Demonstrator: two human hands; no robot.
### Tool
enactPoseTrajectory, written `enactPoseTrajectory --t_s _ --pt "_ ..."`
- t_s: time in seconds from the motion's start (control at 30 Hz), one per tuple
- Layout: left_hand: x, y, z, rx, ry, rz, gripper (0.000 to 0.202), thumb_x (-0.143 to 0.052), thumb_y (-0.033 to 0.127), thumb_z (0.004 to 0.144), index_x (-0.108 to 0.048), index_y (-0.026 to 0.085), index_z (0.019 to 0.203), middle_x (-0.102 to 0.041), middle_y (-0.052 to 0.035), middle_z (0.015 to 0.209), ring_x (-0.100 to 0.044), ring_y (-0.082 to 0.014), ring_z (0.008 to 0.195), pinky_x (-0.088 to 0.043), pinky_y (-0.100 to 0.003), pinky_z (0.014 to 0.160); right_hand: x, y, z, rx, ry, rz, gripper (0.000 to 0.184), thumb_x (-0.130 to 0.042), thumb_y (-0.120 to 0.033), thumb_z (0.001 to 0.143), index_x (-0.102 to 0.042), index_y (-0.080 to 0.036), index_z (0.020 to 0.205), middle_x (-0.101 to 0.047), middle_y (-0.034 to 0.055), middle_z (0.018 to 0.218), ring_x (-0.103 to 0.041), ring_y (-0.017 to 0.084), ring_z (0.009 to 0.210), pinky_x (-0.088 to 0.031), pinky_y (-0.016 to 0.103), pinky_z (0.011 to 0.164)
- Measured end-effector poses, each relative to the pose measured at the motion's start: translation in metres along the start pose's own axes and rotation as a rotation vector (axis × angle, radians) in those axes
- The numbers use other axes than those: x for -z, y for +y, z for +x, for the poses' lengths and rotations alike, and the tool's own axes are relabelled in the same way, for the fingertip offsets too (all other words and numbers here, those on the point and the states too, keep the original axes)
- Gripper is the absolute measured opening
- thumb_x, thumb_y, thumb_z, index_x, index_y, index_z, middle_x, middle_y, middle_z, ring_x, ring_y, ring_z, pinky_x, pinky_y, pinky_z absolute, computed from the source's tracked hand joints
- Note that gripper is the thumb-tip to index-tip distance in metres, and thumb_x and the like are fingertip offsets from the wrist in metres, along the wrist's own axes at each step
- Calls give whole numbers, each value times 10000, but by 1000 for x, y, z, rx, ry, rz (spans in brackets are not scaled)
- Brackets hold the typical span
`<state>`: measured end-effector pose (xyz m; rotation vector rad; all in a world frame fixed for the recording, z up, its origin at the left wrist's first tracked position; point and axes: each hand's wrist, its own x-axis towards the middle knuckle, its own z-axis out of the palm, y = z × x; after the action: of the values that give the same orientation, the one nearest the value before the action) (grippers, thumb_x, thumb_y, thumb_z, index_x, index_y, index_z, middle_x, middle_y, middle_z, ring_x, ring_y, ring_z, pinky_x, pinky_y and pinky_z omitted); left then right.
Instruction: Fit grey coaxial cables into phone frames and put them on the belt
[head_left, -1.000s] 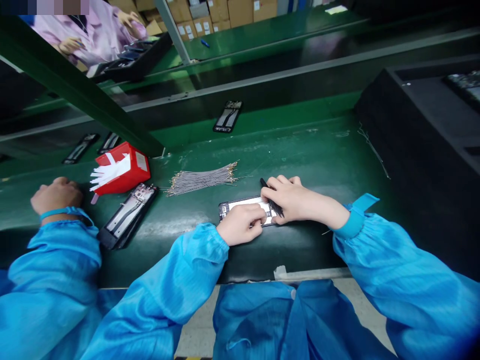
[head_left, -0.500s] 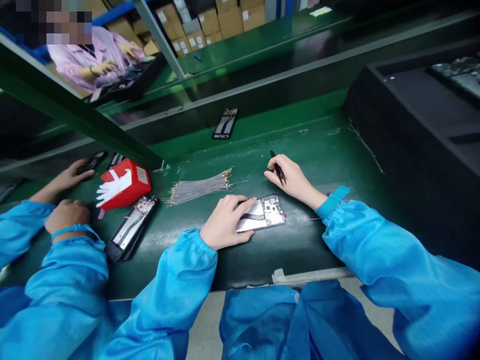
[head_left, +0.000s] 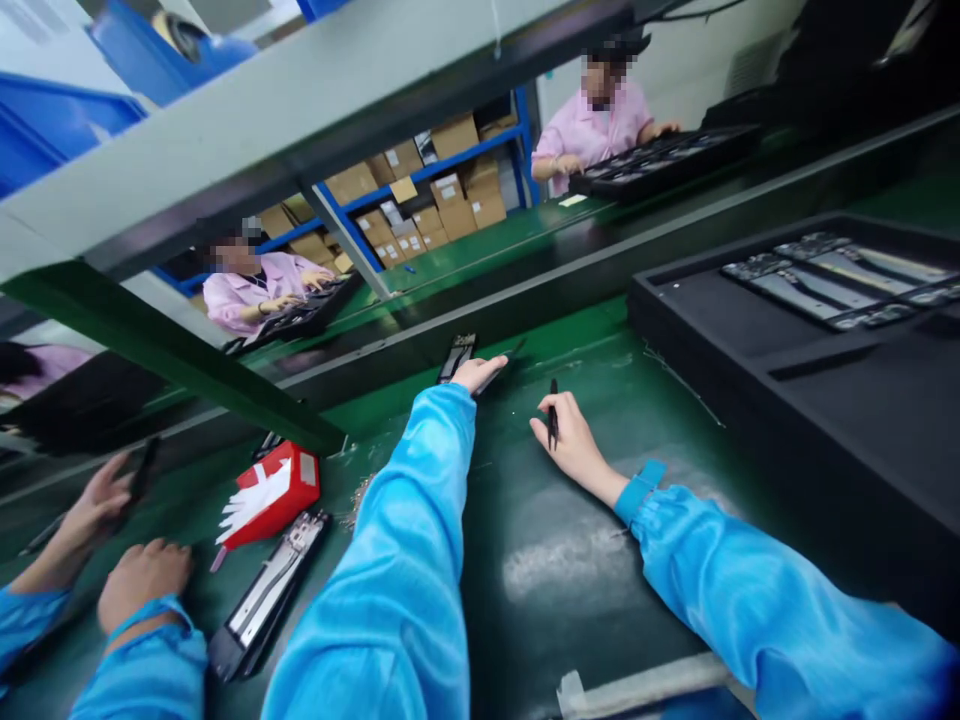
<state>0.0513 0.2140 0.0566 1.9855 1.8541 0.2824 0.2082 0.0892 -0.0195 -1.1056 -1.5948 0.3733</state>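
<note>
My left hand (head_left: pixel 478 373) is stretched out to the far side of the green bench, closed on an opened phone (head_left: pixel 501 369) that is tilted and seen nearly edge-on. Just behind it lies another opened phone (head_left: pixel 456 354), partly covered by the hand. Nearer to me, my right hand (head_left: pixel 574 435) grips black tweezers (head_left: pixel 553 412) upright above the bench. Under my left sleeve, only the tips of a bundle of thin cables (head_left: pixel 358 497) show; the sleeve hides the rest.
A red box (head_left: pixel 289 495) of white strips and stacked opened phones (head_left: pixel 274 590) lie left, beside a co-worker's hands (head_left: pixel 142 580). A large black foam tray (head_left: pixel 697 330) with phones stands right. A green post (head_left: pixel 180 350) rises at left. People in pink sit beyond the divider.
My left hand has carried the phone from in front of me to the far side of the bench, beside the other phone. My right hand keeps the tweezers. The view has tilted up.
</note>
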Motion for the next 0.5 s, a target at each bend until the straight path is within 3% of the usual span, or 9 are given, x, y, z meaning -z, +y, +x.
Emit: enactPoseTrajectory --t_s 0.1,0.23,0.37,0.5 --pt "-6 11 31 61 130 1 551 -271 570 863 -549 147 1082 -619 -100 993 -599 -185 865 -467 -273 765 -1 0 -1 9 -41 -12 123 -479 -208 779 -424 -181 886 -437 51 863 -468 173 769 -414 294 705" --pt "-17 1 33 162 254 137 506 -455 495 817 -429 194 1222 -458 -129 1244 -443 -261 1143 -361 -358 942 -5 1 -3 2 -99 -17 122 -488 -187 770 -432 -186 878 -445 41 870 -476 160 759 -420 274 692" --pt "-20 -25 22 333 236 296 606 -532 498 746 -435 111 1202 -391 -243 1258 -365 -381 1174 -330 -471 923 -7 1 -3 -6 -129 -21 141 -508 -167 753 -438 -193 873 -455 30 879 -487 152 757 -426 263 695" --pt "-9 -34 20 349 148 388 593 -470 544 759 -459 120 1173 -467 -225 1195 -449 -347 1108 -378 -409 870 -6 2 -1 2 -137 -35 150 -508 -150 748 -437 -194 872 -460 27 878 -492 146 755 -430 253 696"
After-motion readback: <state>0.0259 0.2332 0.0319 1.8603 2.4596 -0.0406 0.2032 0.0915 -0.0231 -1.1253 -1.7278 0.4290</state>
